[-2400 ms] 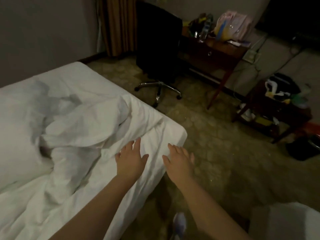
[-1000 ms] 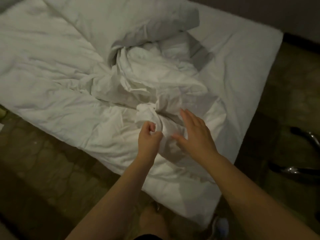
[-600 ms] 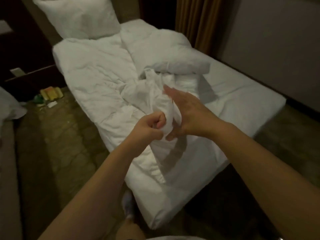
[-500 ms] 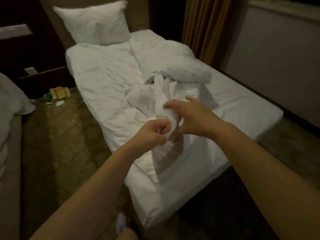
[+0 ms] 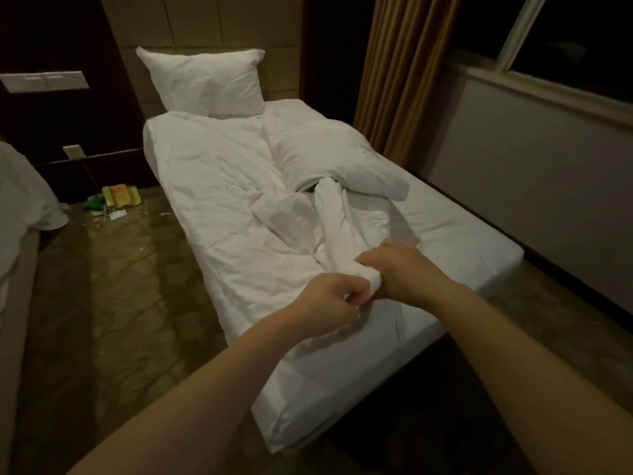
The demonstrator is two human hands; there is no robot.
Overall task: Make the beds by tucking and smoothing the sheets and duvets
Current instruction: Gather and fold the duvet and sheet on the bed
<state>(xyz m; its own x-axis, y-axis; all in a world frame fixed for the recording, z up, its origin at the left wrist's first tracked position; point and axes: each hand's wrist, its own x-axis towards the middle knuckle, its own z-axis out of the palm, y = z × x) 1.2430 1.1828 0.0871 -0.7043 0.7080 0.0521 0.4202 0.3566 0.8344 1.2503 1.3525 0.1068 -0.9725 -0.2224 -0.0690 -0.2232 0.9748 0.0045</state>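
**Head view, foot of bed.** A single bed (image 5: pixel 308 389) is shown from its foot end. A white duvet (image 5: pixel 212 186) lies rumpled over its left half, and a pillow (image 5: pixel 205 84) is propped at the head. Part of the duvet is drawn into a twisted rope (image 5: pixel 330 214). Its long axis runs from the hands toward the pillow end, where it passes under a folded-back flap (image 5: pixel 329 156).

The near end of the rope is held by both hands. The left hand (image 5: pixel 325 299) is closed in a fist round the tip and is the nearer to the foot edge. The right hand (image 5: pixel 404 269), just beside it and slightly farther along the rope, is curled over the cloth, its fingers (image 5: pixel 368 259) wrapped round it.

The bulk of the duvet thus lies ahead and to the left of the fingers, and the bare sheet (image 5: pixel 445 217) is exposed to the right. It is judged that the twist must be undone before the end can be spread across the foot.

No brand or legible writing can be made out. The yellow packets (image 5: pixel 120 197) on the floor (image 5: pixel 120 286) are too small to be read.
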